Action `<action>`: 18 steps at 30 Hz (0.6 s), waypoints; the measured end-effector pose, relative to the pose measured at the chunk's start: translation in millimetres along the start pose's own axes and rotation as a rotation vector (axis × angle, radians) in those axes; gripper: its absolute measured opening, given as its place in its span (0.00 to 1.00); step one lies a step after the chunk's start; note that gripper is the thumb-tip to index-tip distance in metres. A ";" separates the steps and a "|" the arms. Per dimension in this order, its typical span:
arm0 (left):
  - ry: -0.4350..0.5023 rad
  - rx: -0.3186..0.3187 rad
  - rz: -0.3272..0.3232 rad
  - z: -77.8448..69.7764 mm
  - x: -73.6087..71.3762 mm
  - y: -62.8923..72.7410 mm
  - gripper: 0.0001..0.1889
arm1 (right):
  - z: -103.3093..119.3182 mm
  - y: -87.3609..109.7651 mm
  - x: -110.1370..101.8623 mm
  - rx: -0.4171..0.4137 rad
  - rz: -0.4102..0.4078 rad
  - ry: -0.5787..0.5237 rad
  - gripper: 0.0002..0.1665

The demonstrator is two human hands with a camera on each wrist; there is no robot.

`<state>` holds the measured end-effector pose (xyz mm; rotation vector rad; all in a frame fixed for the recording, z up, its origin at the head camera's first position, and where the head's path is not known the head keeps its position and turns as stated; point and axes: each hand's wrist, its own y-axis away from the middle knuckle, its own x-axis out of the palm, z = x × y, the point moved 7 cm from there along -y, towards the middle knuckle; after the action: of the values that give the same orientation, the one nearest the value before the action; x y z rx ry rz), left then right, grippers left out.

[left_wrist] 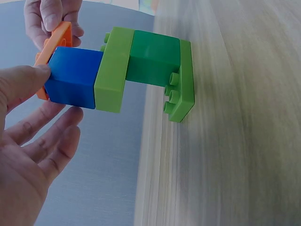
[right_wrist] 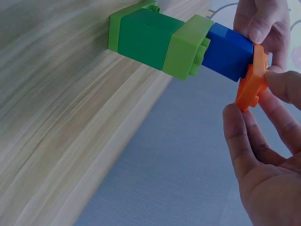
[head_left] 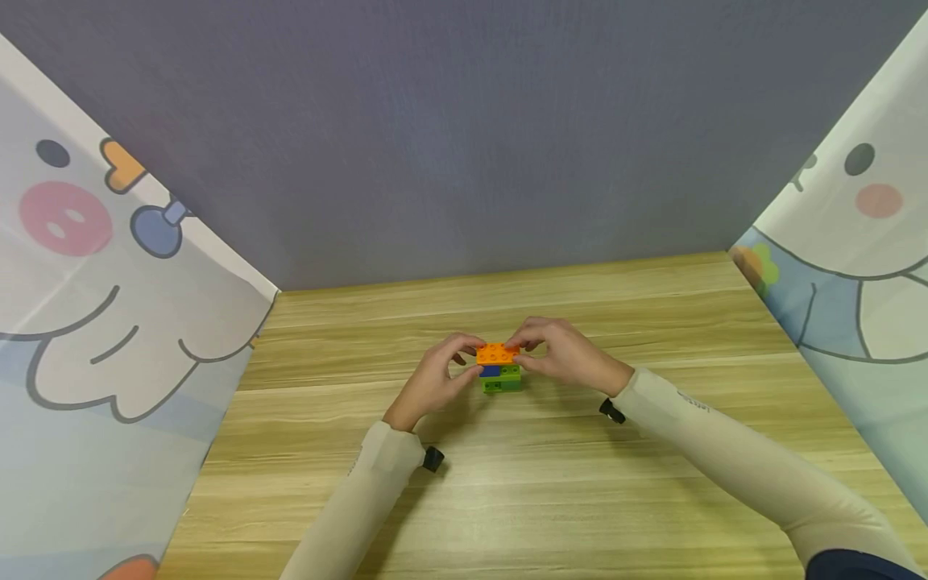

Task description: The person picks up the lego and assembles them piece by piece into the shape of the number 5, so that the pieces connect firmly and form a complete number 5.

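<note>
A flat orange building brick (head_left: pixel 496 354) tops a stepped stack of toy bricks. Its left end is pinched by my left hand (head_left: pixel 432 377), with the thumb reaching the seam above the blue brick (left_wrist: pixel 73 77). My right hand (head_left: pixel 569 356) pinches the other end between thumb and fingers. Below the blue brick comes a light green brick (left_wrist: pixel 110 75), then a dark green brick (left_wrist: pixel 154 57). A light green bottom brick (left_wrist: pixel 187 87) rests on the table, some studs showing. In the right wrist view the orange brick (right_wrist: pixel 254 80) overhangs the blue one and looks slightly tilted.
The stack stands on a wood-grain table (head_left: pixel 544 491). A grey wall (head_left: pixel 464 145) rises behind it. Cartoon-printed panels flank the table, one on the left (head_left: pixel 138 322) and one on the right (head_left: pixel 834 298).
</note>
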<state>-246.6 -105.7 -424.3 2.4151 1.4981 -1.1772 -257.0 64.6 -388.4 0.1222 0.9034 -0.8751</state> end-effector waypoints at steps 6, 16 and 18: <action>0.009 0.016 -0.007 1.8 0.5 -0.3 0.16 | -1.0 -0.2 0.4 0.006 0.003 0.008 0.11; 0.046 0.035 -0.028 2.6 -0.9 -1.3 0.15 | -1.8 -1.0 1.5 0.015 0.010 0.008 0.11; 0.062 0.024 -0.032 3.2 -0.8 -1.4 0.13 | -1.5 -1.3 1.3 0.015 0.007 0.010 0.10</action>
<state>-249.7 -106.9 -425.6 2.4735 1.5546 -1.1427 -258.5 63.6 -389.9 0.1425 0.9053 -0.8755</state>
